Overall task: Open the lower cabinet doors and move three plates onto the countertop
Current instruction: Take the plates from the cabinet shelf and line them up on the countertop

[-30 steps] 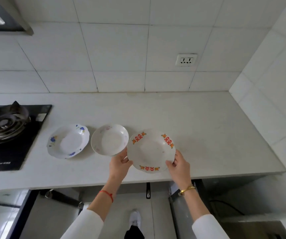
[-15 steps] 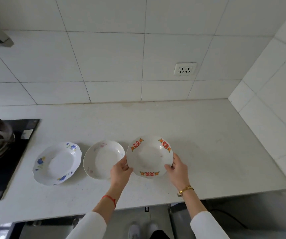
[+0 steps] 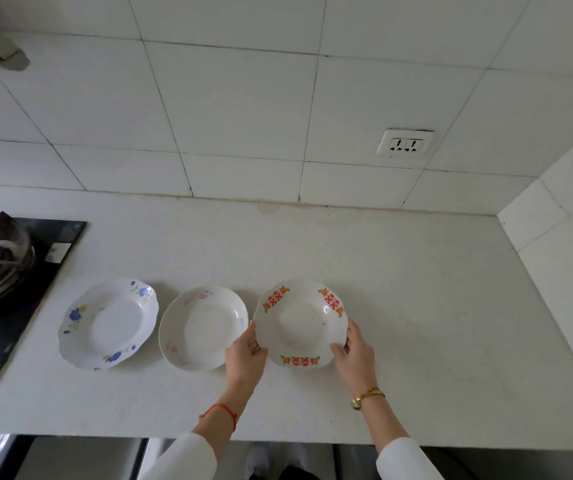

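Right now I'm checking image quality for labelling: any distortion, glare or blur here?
Head view: wide-angle bending curves the countertop edge and wall tile lines; light is soft and even, with faint shadows beside the plates; no strong glare; the red-patterned plate and both hands look sharp.

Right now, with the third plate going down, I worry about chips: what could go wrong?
The red-patterned white plate, held at its rim by the left hand and right hand, sits very near the plain white plate with faint pink flowers; sliding it leftward could knock their rims. The left hand overlaps that plate's edge and might nudge it on withdrawing.
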